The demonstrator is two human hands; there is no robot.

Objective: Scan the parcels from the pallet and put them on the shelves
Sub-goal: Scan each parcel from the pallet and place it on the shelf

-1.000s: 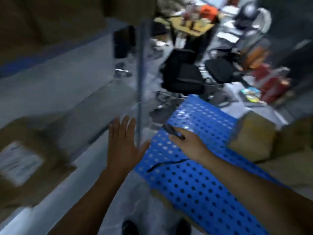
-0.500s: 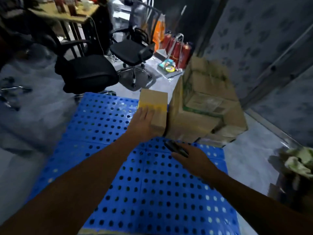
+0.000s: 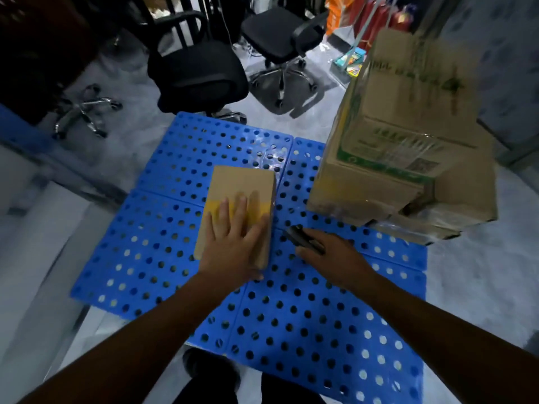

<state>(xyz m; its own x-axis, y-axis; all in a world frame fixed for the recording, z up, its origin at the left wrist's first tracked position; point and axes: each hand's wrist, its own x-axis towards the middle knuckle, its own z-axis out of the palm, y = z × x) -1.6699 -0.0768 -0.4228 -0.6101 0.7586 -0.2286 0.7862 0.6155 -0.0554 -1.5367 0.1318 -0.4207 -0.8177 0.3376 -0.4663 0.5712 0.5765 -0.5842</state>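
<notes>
**While your left hand lies on the parcel, the scanner has yet to be aimed**

As things lie, you look to be at the start of a scan. Your left hand [image 3: 233, 246] rests flat on top of the small parcel [image 3: 242, 185], fingers straight and spread, thumb along its right edge. It presses on the box and does not grasp it. Your right hand [image 3: 332, 255] is curled round a dark handheld device, which I take to be the scanner [image 3: 300, 239]. It sits low, just beside the parcel's near right corner, and its nose points past the box, not at it.

The parcel lies flat near the middle of the blue perforated pallet [image 3: 175, 258]. It is well apart from the larger stack of cartons [image 3: 408, 158] at the pallet's far right corner.

It is a plain brown cardboard oblong with clean edges. A yellow band crosses it under your fingers. No label or barcode shows on the top face, though the picture is soft there.

So the next move probably calls for finding the code. You may need to tip or turn the box with your left hand until a label faces up, then bring the scanner round to it. A flat palm will not lift the box. To carry it to the shelves, wrap your fingers over an edge. The box looks light enough for one hand, but that is only a guess.
</notes>
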